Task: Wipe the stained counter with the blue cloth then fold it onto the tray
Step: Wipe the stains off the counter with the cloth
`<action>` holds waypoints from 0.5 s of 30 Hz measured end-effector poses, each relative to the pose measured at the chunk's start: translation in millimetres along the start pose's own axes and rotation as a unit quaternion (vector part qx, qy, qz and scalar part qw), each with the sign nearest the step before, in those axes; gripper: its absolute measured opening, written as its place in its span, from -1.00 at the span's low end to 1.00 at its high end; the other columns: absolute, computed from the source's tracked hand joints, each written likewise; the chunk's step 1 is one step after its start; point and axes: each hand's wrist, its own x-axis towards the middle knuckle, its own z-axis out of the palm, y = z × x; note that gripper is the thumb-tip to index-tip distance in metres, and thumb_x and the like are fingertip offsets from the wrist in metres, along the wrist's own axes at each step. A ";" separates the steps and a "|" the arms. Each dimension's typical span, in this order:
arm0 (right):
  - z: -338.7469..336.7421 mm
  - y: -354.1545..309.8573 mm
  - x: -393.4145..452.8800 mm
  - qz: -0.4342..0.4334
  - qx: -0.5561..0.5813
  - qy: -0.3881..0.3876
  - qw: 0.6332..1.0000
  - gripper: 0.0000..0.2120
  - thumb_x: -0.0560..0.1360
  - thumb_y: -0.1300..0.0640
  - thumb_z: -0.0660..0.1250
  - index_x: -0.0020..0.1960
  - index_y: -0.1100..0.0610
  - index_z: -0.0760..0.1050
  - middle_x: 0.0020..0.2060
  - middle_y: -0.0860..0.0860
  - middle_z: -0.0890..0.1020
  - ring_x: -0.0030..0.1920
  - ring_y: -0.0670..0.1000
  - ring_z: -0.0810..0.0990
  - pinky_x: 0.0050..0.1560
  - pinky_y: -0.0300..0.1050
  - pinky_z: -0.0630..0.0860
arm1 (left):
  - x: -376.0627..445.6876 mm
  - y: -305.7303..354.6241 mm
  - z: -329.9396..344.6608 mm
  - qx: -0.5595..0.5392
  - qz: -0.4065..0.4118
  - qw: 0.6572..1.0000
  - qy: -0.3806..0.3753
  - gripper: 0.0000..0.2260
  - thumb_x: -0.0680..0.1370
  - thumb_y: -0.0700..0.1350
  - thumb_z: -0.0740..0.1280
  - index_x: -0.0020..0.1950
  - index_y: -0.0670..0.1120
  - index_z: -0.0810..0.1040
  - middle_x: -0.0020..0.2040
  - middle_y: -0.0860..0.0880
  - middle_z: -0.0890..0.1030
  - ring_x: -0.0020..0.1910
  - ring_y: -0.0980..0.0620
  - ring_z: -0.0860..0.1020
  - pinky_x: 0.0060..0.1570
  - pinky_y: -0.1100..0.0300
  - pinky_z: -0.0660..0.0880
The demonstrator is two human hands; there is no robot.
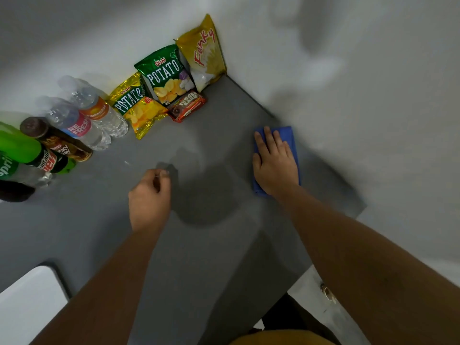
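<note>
Across the grey counter (219, 245), which filled most of the view, a white tray (27, 302) sat at the near left corner. Along the far wall stood a row of drink bottles (74, 125) and snack bags (164, 70). Near the counter's right edge, the right hand (275, 163) lay flat, fingers spread, pressing on the folded blue cloth (288, 135). The left hand (149, 197) was loosely curled over bare counter, holding nothing visible.
</note>
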 end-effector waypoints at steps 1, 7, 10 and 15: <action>1.0 -1.9 -12.2 0.003 -0.004 0.002 1.000 -0.44 0.71 -0.08 -0.01 0.67 0.02 0.04 0.67 0.01 0.02 0.65 0.09 -0.04 0.62 0.08 -0.02 | -3.5 -1.9 -1.7 0.000 -0.002 1.000 -0.004 -0.75 0.66 0.07 0.19 0.09 -0.02 0.60 -0.14 -0.09 0.70 -0.06 -0.17 0.64 -0.02 -0.03 0.57; 15.0 -39.0 -78.2 0.004 -0.007 -0.016 1.000 -0.42 0.70 -0.09 -0.07 0.68 0.03 -0.03 0.67 0.02 -0.05 0.66 0.07 -0.11 0.63 0.06 -0.08 | -23.0 -12.1 -7.5 0.002 -0.006 1.000 -0.012 -0.76 0.67 0.03 0.19 0.09 -0.06 0.58 -0.13 -0.13 0.70 -0.07 -0.22 0.64 -0.03 -0.09 0.59; 24.7 -61.3 -93.1 -0.029 0.000 -0.029 0.999 -0.42 0.70 -0.12 -0.13 0.68 0.01 -0.06 0.67 0.00 -0.08 0.65 0.05 -0.16 0.63 0.05 -0.13 | -29.7 -16.5 -6.4 0.013 -0.015 1.000 -0.010 -0.75 0.67 0.04 0.19 0.10 -0.06 0.58 -0.12 -0.15 0.70 -0.06 -0.23 0.64 -0.04 -0.08 0.58; 21.6 -62.2 -62.7 -0.095 0.022 -0.039 0.994 -0.45 0.71 -0.12 -0.10 0.67 -0.04 -0.01 0.67 -0.04 -0.04 0.65 0.02 -0.13 0.63 0.04 -0.11 | -34.5 -23.3 -4.9 0.020 -0.011 1.000 -0.007 -0.74 0.67 0.05 0.18 0.09 -0.07 0.57 -0.12 -0.17 0.70 -0.07 -0.25 0.65 -0.04 -0.11 0.59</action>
